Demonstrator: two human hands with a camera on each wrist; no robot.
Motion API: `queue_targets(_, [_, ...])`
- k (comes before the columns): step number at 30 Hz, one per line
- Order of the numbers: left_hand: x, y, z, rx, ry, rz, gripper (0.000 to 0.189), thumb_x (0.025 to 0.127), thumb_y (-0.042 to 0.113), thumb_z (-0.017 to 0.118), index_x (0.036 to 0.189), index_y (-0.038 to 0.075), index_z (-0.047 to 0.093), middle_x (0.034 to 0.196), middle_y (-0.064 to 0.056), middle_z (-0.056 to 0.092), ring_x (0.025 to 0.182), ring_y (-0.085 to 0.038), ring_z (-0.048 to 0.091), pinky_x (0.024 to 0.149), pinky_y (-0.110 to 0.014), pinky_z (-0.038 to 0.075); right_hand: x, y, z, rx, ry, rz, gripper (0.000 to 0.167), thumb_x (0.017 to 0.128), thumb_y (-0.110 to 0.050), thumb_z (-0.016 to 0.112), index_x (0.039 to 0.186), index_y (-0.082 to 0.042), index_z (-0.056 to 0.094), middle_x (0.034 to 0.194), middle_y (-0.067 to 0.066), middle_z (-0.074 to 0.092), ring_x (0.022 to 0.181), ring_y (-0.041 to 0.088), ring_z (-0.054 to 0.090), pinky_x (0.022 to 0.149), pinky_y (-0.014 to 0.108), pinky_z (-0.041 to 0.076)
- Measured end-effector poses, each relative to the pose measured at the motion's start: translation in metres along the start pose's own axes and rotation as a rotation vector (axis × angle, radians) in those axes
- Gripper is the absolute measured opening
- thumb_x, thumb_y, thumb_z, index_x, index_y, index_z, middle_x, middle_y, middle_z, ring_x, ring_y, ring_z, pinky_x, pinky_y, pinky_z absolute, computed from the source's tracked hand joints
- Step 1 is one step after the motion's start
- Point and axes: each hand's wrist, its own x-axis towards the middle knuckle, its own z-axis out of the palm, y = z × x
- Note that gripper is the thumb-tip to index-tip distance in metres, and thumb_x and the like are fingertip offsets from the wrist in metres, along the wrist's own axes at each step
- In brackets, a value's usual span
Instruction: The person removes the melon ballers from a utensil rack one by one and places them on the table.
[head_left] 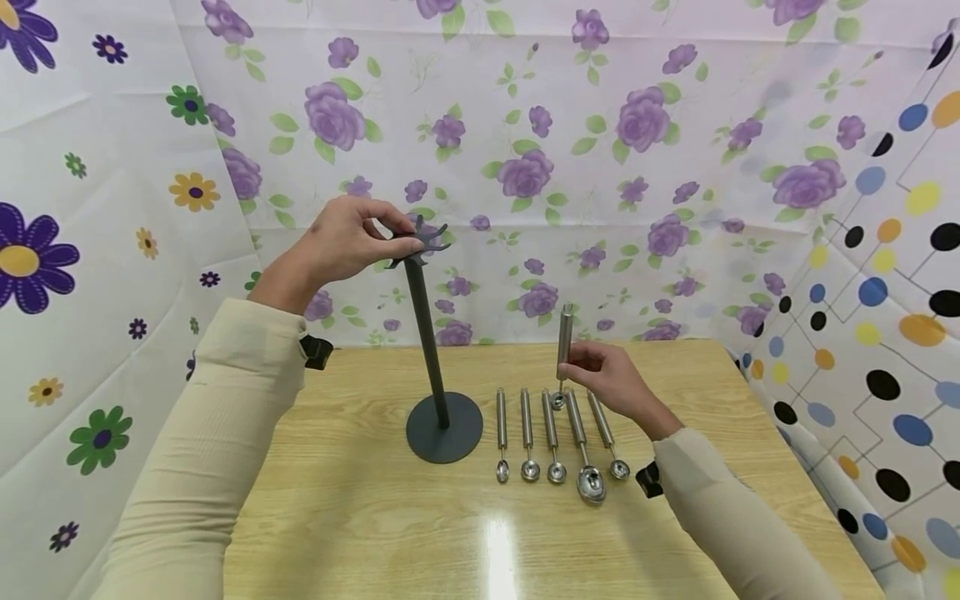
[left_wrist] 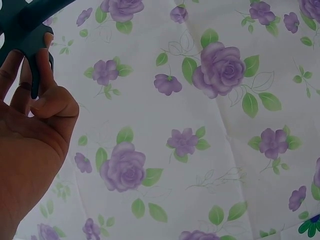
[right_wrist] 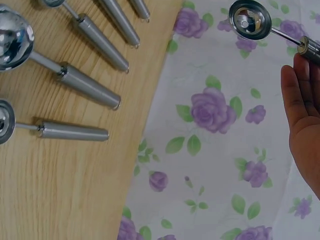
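My left hand (head_left: 356, 237) pinches an arm of the hooked top (head_left: 433, 239) of a dark metal utensil stand. The stand's post (head_left: 426, 333) leans a little in the head view, and its round base (head_left: 459, 446) is on the table. My right hand (head_left: 611, 379) holds a steel scoop (head_left: 565, 342) by its handle, with the handle end up and the small round bowl down. In the right wrist view the scoop's shiny bowl (right_wrist: 250, 20) shows beyond the fingertips, and part of the hand is cut off. Several steel scoops (head_left: 527, 421) lie in a row beside the stand.
The scoops on the wooden table (head_left: 360, 500) have their bowls towards me; one large scoop (head_left: 591, 483) has a bigger oval bowl. A flowered cloth (head_left: 480, 167) hangs behind the table, with patterned cloths at both sides.
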Motion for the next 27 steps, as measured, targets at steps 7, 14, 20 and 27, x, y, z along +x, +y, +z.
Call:
queue_targets(7, [0.0, 0.002, 0.0, 0.001, 0.001, 0.003, 0.024, 0.092, 0.027, 0.076, 0.106, 0.008, 0.076, 0.103, -0.007, 0.07, 0.083, -0.026, 0.063, 0.074, -0.036, 0.049, -0.01, 0.011, -0.009, -0.017, 0.023, 0.016, 0.023, 0.097, -0.024, 0.069, 0.112, -0.007, 0.071, 0.1, 0.007, 0.071, 0.088, 0.02, 0.068, 0.079, 0.038, 0.055])
queue_targets(14, [-0.001, 0.002, 0.0, -0.011, -0.002, -0.001, 0.024, 0.091, 0.027, 0.077, 0.106, 0.008, 0.076, 0.103, -0.007, 0.069, 0.081, -0.025, 0.063, 0.074, -0.035, 0.049, -0.02, 0.026, -0.017, -0.024, 0.055, 0.06, 0.026, 0.097, -0.026, 0.069, 0.113, -0.006, 0.071, 0.102, 0.01, 0.071, 0.088, 0.019, 0.068, 0.077, 0.03, 0.054])
queue_targets(20, [-0.001, 0.003, 0.0, -0.011, -0.002, -0.015, 0.025, 0.091, 0.028, 0.077, 0.106, 0.009, 0.076, 0.104, -0.007, 0.07, 0.082, -0.025, 0.062, 0.074, -0.036, 0.049, -0.03, 0.04, -0.025, -0.063, 0.085, 0.083, 0.026, 0.097, -0.023, 0.069, 0.115, -0.004, 0.07, 0.104, 0.012, 0.071, 0.087, 0.016, 0.066, 0.075, 0.03, 0.053])
queue_targets(27, [-0.001, 0.004, 0.0, -0.006, -0.005, -0.017, 0.025, 0.091, 0.028, 0.076, 0.107, 0.009, 0.076, 0.104, -0.006, 0.069, 0.082, -0.024, 0.062, 0.074, -0.036, 0.048, -0.041, 0.053, -0.033, -0.088, 0.106, 0.111, 0.029, 0.098, -0.023, 0.069, 0.116, -0.001, 0.069, 0.104, 0.011, 0.071, 0.088, 0.015, 0.066, 0.076, 0.03, 0.054])
